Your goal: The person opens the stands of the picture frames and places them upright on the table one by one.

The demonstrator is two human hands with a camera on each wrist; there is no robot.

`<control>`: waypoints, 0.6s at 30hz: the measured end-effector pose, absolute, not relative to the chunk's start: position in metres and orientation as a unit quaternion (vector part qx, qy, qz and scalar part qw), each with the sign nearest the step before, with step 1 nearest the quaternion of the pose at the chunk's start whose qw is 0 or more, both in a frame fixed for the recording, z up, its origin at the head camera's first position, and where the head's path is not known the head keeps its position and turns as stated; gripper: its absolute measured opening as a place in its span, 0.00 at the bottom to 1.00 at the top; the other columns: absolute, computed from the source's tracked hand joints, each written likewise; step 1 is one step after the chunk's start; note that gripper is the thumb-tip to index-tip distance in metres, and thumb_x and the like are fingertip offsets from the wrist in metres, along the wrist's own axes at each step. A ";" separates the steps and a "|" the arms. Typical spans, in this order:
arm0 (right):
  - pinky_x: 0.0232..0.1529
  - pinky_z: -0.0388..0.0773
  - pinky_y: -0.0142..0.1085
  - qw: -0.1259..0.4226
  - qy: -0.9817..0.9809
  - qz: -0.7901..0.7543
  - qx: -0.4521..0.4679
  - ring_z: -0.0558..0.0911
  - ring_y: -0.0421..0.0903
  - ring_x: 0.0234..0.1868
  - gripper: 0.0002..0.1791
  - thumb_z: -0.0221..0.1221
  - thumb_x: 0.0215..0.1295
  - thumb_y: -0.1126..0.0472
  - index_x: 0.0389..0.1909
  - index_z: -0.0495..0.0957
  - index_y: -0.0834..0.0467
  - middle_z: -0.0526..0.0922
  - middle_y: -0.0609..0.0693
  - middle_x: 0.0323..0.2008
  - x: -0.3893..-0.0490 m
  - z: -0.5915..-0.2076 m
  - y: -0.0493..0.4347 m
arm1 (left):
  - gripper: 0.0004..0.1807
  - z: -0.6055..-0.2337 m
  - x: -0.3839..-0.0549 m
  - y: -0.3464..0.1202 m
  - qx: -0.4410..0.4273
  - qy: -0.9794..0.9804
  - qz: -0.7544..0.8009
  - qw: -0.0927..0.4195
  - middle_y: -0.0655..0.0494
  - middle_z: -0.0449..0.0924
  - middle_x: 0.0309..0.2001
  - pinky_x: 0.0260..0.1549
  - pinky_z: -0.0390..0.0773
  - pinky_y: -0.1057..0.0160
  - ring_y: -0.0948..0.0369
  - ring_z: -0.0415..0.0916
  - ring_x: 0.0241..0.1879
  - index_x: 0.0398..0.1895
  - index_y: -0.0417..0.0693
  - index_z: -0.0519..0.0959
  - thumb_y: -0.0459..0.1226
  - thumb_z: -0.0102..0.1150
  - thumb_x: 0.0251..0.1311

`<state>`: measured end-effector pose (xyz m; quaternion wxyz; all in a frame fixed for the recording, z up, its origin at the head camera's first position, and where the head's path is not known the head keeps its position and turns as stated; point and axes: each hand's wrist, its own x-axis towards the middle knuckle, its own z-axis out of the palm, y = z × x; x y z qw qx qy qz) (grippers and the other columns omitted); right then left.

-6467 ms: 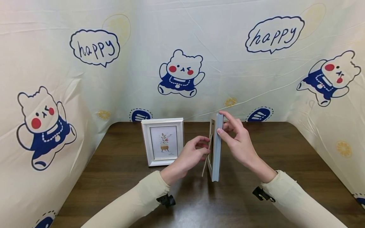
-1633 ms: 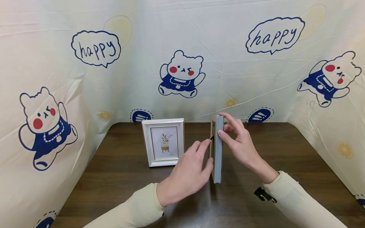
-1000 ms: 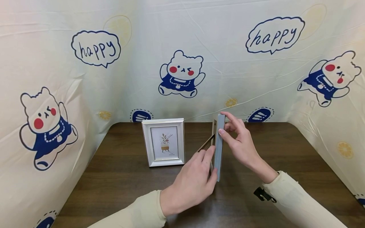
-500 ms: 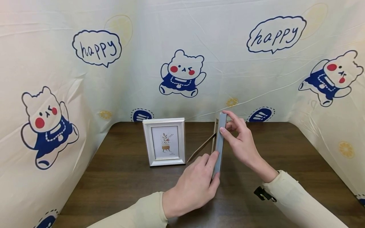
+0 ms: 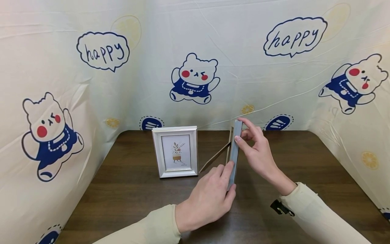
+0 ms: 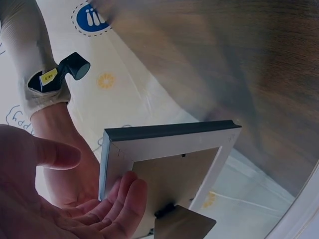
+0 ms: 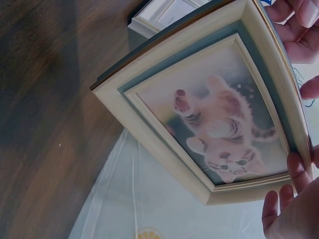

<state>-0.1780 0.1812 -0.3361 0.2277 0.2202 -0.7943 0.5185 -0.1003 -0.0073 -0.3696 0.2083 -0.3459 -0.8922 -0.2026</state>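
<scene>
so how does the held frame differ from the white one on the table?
The held frame is grey-blue edged, gripped by both hands, edge-on to the head camera, and shows a kitten. The white frame stands alone on the table, facing front, with a plant print. Both are small upright picture frames.

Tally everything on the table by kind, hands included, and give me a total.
Picture frames: 2 — the white frame standing on the table, and the grey-blue frame held edge-on.
Hands: 2 — left hand and right hand, both gripping the grey-blue frame.
Total: 4
</scene>
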 end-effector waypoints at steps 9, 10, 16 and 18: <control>0.48 0.63 0.43 0.232 -0.796 0.518 0.210 0.70 0.47 0.47 0.29 0.61 0.74 0.70 0.74 0.71 0.55 0.87 0.55 0.34 -0.178 -0.336 0.180 | 0.32 -0.371 -0.101 -0.005 -0.340 -0.894 -0.203 0.208 0.58 0.71 0.34 0.28 0.73 0.67 0.61 0.70 0.30 0.69 0.35 0.69 0.41 0.67 0.67; 0.48 0.63 0.43 0.232 -0.797 0.518 0.208 0.70 0.47 0.46 0.29 0.61 0.74 0.70 0.74 0.71 0.54 0.87 0.55 0.34 -0.178 -0.336 0.180 | 0.32 -0.372 -0.101 -0.005 -0.338 -0.895 -0.202 0.210 0.58 0.72 0.34 0.28 0.74 0.67 0.61 0.70 0.30 0.69 0.35 0.69 0.41 0.67 0.66; 0.48 0.63 0.42 0.236 -0.796 0.520 0.202 0.70 0.48 0.46 0.30 0.61 0.74 0.70 0.75 0.71 0.53 0.87 0.55 0.34 -0.177 -0.335 0.179 | 0.34 -0.372 -0.100 -0.004 -0.326 -0.899 -0.195 0.219 0.56 0.75 0.36 0.28 0.76 0.66 0.60 0.72 0.30 0.69 0.35 0.68 0.43 0.68 0.66; 0.47 0.63 0.42 0.238 -0.796 0.520 0.199 0.70 0.48 0.46 0.30 0.61 0.74 0.70 0.74 0.71 0.54 0.87 0.55 0.34 -0.176 -0.335 0.178 | 0.34 -0.371 -0.099 -0.003 -0.325 -0.899 -0.190 0.223 0.55 0.75 0.35 0.27 0.77 0.66 0.60 0.72 0.30 0.69 0.35 0.68 0.43 0.69 0.66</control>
